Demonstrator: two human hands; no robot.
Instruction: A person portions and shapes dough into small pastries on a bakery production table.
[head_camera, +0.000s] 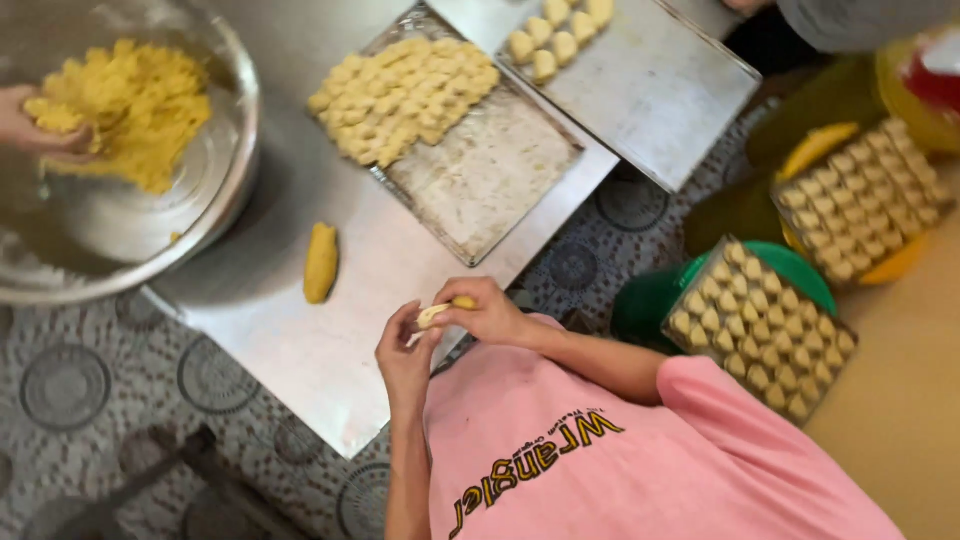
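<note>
While both hands meet over a steel table, a big metal bowl of yellow dough far left, trays of shaped pieces beyond, left hand and right hand pinched together on a small dough piece.

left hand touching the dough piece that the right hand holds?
Touching. Head view: the left hand has its fingertips against the pale end of the dough piece, with no gap; the right hand pinches the other end.
</note>
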